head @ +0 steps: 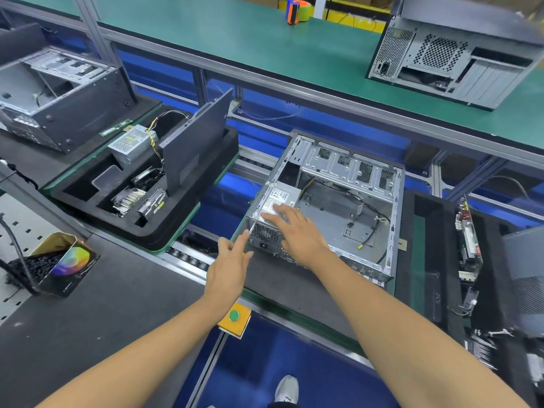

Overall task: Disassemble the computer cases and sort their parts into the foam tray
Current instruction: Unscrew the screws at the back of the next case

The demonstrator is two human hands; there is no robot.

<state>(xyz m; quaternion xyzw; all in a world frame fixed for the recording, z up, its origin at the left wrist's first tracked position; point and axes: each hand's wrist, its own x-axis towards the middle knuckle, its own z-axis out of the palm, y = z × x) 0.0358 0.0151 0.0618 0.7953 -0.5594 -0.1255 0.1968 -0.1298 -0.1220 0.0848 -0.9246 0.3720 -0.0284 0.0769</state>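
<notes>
PSU (pixel 275 201) sits in the case's (pixel 338 198) near-left corner, long axis running away from the person — right hand (pixel 294 231) nearer, laid flat on its top, fingers straight, gripping nothing. Left hand (pixel 229 265) hovers just off the case's left edge, fingers open, empty. Tray (pixel 147 234) lies well left

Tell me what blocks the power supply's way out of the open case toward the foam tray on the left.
The power supply sits in the case's near-left corner; its top is open, with the right hand flat on it. Cables lie inside beside it. In the foam tray, an upright dark panel stands on the side nearest the case.
</notes>
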